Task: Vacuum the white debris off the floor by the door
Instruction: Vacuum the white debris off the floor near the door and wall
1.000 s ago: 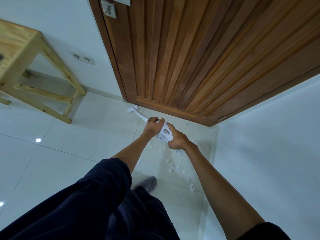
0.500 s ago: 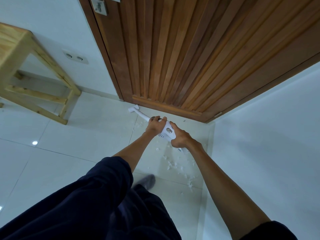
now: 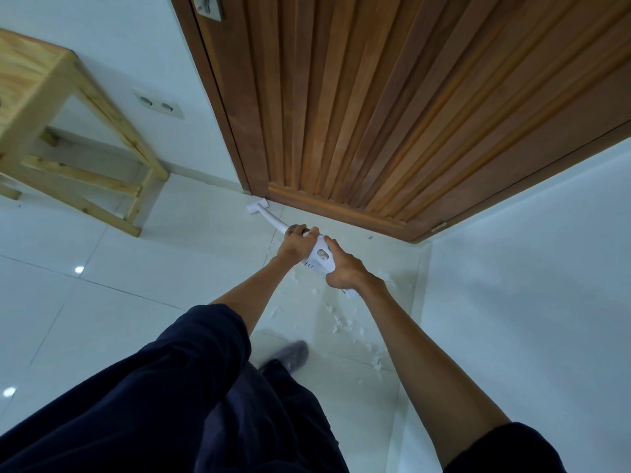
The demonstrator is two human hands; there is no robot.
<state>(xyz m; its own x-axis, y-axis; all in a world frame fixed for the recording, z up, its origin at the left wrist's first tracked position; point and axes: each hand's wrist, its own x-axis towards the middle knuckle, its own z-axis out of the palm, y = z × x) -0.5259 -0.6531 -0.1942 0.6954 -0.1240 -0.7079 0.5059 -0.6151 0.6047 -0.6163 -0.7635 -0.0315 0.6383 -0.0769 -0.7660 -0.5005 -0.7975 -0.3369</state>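
Left hand (image 3: 296, 241) and right hand (image 3: 345, 269) grip the handheld vacuum (image 3: 321, 256). Nozzle (image 3: 256, 204) sits at the door (image 3: 375, 114) base. White debris (image 3: 341, 324) lies uncollected on the floor (image 3: 136, 285), so most work is judged outstanding.

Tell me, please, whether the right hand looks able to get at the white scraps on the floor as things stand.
Probably not directly: the right hand grips the vacuum, and the scraps lie on the floor below it. Nothing covers them, though.
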